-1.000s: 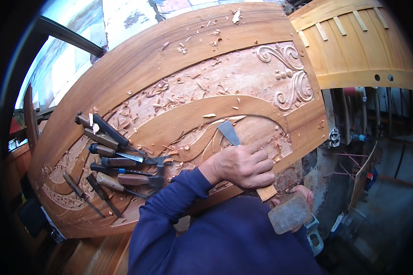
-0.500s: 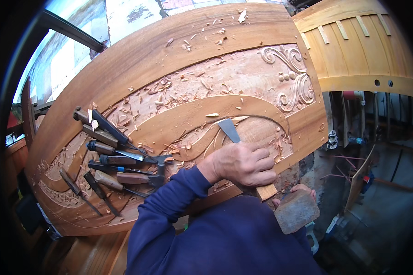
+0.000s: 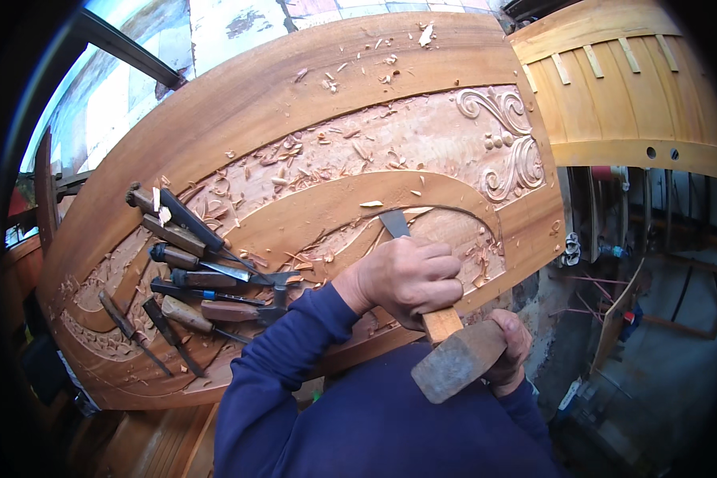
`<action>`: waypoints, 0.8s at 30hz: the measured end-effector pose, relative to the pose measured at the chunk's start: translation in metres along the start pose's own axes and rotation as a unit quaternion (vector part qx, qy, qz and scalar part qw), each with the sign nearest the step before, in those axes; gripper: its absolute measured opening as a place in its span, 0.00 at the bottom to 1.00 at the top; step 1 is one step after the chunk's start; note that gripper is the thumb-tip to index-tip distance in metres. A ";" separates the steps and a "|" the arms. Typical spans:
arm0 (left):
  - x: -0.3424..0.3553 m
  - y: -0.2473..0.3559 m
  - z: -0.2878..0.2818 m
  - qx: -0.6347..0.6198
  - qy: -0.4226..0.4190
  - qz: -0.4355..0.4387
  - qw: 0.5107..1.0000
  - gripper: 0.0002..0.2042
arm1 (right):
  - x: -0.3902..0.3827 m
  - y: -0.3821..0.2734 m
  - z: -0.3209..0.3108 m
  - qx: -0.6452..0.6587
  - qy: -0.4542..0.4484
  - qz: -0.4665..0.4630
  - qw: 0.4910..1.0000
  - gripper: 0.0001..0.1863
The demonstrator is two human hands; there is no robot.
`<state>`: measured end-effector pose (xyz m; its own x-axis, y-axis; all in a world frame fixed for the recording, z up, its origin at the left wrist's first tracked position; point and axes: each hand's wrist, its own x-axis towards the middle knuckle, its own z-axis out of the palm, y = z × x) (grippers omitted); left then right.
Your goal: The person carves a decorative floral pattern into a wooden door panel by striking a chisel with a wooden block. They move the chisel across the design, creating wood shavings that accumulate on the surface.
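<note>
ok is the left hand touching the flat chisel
Touching: the head view shows the left hand closed around the flat chisel, which sticks out on both sides.

No text or label can be read anywhere in view; no brand, number or sign is legible either.

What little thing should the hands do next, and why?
Probably tap the chisel lightly with the mallet. The left hand grips the chisel, its blade at the carved panel, and the right hand holds the mallet by the handle's end. I can't tell if they touch.
</note>
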<state>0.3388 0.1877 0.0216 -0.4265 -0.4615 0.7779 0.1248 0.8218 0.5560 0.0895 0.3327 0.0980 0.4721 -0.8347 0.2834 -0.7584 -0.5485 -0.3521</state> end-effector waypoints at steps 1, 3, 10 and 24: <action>-0.001 0.000 -0.001 -0.005 -0.005 -0.007 1.000 0.16 | -0.001 0.003 0.002 0.011 0.033 -0.009 0.999 0.48; -0.005 0.002 -0.003 0.009 -0.025 -0.012 1.000 0.13 | -0.002 0.004 0.001 0.015 0.065 -0.028 0.997 0.46; 0.016 0.005 -0.075 0.267 0.169 -0.024 0.948 0.13 | -0.016 0.007 0.011 -0.026 0.074 -0.013 0.997 0.58; 0.024 0.083 -0.003 0.241 0.003 -0.460 0.854 0.17 | -0.008 0.056 0.003 0.148 0.056 0.392 0.906 0.46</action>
<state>0.3419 0.2439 0.0870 -0.1400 -0.9870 0.0786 -0.6448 0.1511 0.7492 0.0445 0.3089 0.0736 -0.2205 -0.9725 -0.0744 -0.6800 0.2080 -0.7031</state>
